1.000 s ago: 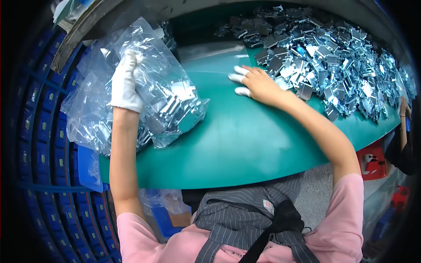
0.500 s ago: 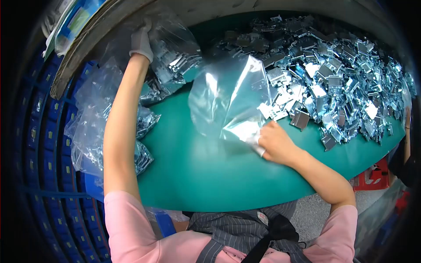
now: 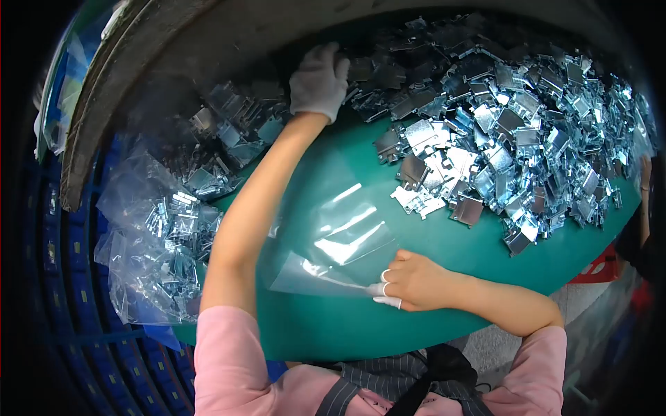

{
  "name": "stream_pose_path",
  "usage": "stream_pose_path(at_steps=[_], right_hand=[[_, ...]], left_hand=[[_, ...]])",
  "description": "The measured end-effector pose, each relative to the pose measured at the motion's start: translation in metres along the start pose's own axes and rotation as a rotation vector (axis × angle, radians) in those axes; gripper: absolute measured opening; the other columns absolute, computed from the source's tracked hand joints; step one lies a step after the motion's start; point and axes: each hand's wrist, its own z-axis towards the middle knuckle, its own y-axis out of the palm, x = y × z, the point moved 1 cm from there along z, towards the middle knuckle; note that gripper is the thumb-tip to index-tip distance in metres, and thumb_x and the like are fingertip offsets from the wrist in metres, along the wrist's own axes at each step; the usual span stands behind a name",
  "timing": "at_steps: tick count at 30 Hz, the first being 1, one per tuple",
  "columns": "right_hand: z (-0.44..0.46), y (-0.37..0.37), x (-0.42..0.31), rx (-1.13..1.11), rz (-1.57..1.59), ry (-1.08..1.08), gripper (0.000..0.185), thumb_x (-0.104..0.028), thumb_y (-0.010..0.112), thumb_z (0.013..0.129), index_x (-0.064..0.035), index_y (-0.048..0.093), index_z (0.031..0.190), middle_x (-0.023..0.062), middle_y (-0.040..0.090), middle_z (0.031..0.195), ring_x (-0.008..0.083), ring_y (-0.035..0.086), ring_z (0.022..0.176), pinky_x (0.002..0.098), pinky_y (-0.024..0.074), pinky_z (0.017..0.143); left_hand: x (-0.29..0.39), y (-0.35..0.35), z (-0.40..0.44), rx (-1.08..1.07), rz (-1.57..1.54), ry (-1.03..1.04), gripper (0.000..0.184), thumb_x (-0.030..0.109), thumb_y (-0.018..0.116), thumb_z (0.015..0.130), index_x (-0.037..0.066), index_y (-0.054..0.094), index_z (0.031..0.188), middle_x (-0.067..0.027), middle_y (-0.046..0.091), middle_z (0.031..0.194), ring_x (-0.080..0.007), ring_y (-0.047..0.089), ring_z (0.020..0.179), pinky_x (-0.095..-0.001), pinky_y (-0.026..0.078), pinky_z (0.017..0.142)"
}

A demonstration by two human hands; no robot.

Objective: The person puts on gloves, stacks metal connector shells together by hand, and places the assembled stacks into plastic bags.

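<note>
My left hand [image 3: 319, 82], in a white glove, reaches to the back of the green table beside the left edge of the loose metal parts [image 3: 510, 135]. Its fingers look extended and nothing shows in them. Near the front, my right hand [image 3: 422, 281] is closed, with white covers on some fingers. It pinches the corner of a clear plastic bag [image 3: 347, 239], which lies spread over the table and looks flat. Left of my left forearm sit clear bags [image 3: 173, 236] filled with shiny metal pieces.
More metal parts [image 3: 236, 114] lie at the back left. A curved, worn edge [image 3: 90, 114] borders the upper left. Blue bins [image 3: 76, 277] stand below at the left, and a red container [image 3: 600, 269] is at the right. Another person's arm [image 3: 646, 197] shows at the far right.
My left hand has moved right from the bags at the back left toward the metal pile. My right hand has drawn the clear bag toward me and slightly left; the bag now lies flatter.
</note>
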Motion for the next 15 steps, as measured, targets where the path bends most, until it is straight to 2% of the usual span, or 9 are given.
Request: stream_pose_path(at_steps=[2,5,8,9,10,11,12,14,15], right_hand=[[-0.001,-0.001,0.000,-0.029,0.043,-0.033,0.014,-0.018,0.056,0.077,-0.0117,0.060,0.088,0.0019,0.051,0.069,0.0180,0.051,0.069,0.0305,0.0346,0.070],[-0.002,-0.001,0.006,-0.081,0.041,-0.038,0.014,-0.018,0.055,0.077,-0.0103,0.060,0.088,0.0024,0.052,0.070,0.0177,0.052,0.070,0.0303,0.0344,0.070],[0.001,0.000,0.007,-0.072,0.039,-0.048,0.013,-0.018,0.055,0.078,-0.0092,0.059,0.087,0.0025,0.052,0.069,0.0178,0.052,0.069,0.0306,0.0347,0.070],[0.003,0.001,0.007,-0.056,0.044,-0.039,0.011,-0.018,0.057,0.073,-0.0101,0.058,0.081,0.0021,0.051,0.069,0.0174,0.052,0.068,0.0303,0.0346,0.069],[0.005,0.002,0.006,-0.043,0.047,-0.030,0.011,-0.018,0.060,0.067,-0.0111,0.057,0.075,0.0016,0.050,0.069,0.0170,0.051,0.068,0.0299,0.0344,0.069],[0.006,0.003,0.007,-0.031,0.045,-0.022,0.011,-0.018,0.062,0.062,-0.0121,0.056,0.069,0.0011,0.049,0.068,0.0166,0.051,0.068,0.0296,0.0343,0.068],[0.008,0.004,0.007,-0.008,0.046,-0.022,0.010,-0.018,0.062,0.064,-0.0118,0.056,0.068,0.0014,0.049,0.068,0.0169,0.051,0.067,0.0295,0.0343,0.067],[0.012,0.006,0.006,0.038,0.051,-0.029,0.010,-0.018,0.062,0.068,-0.0113,0.055,0.066,0.0020,0.050,0.066,0.0174,0.051,0.065,0.0294,0.0343,0.067],[0.014,0.005,0.004,0.050,0.049,-0.022,0.010,-0.020,0.061,0.071,-0.0112,0.057,0.069,0.0020,0.049,0.065,0.0175,0.051,0.064,0.0293,0.0346,0.066]], left_hand=[[-0.035,0.044,0.019,-0.035,-0.015,-0.347,0.043,0.042,0.036,0.089,0.012,0.050,0.116,-0.0163,0.051,0.116,-0.0328,0.051,0.105,-0.0404,0.040,0.090],[-0.038,0.051,0.032,-0.299,-0.143,-0.463,0.056,0.051,0.028,0.089,0.007,0.049,0.118,-0.0192,0.051,0.117,-0.0334,0.047,0.110,-0.0394,0.037,0.094],[-0.036,0.070,0.033,-0.285,-0.671,-0.253,0.062,0.056,0.028,0.087,0.005,0.051,0.116,-0.0207,0.050,0.118,-0.0335,0.045,0.113,-0.0371,0.036,0.094],[-0.023,0.068,0.027,-0.255,-0.577,-0.198,0.061,0.056,0.031,0.087,0.006,0.051,0.117,-0.0204,0.049,0.121,-0.0344,0.043,0.115,-0.0349,0.034,0.095],[-0.014,0.063,0.017,-0.288,-0.606,-0.217,0.056,0.051,0.032,0.089,0.006,0.052,0.115,-0.0187,0.052,0.116,-0.0315,0.047,0.111,-0.0327,0.034,0.094],[-0.012,0.061,0.012,-0.280,-0.717,-0.147,0.052,0.049,0.035,0.089,0.006,0.052,0.114,-0.0164,0.054,0.113,-0.0282,0.049,0.108,-0.0313,0.035,0.093],[-0.013,0.060,0.006,-0.268,-0.827,-0.078,0.048,0.046,0.037,0.090,0.006,0.053,0.113,-0.0140,0.056,0.110,-0.0249,0.051,0.106,-0.0300,0.036,0.092],[0.011,0.033,-0.014,-0.349,-1.040,-0.168,0.042,0.042,0.042,0.090,0.007,0.055,0.109,-0.0095,0.057,0.105,-0.0185,0.051,0.101,-0.0280,0.037,0.090],[0.015,0.042,-0.020,-0.495,-1.252,-0.216,0.038,0.037,0.045,0.089,0.008,0.054,0.111,-0.0083,0.057,0.107,-0.0166,0.051,0.102,-0.0276,0.037,0.089]])
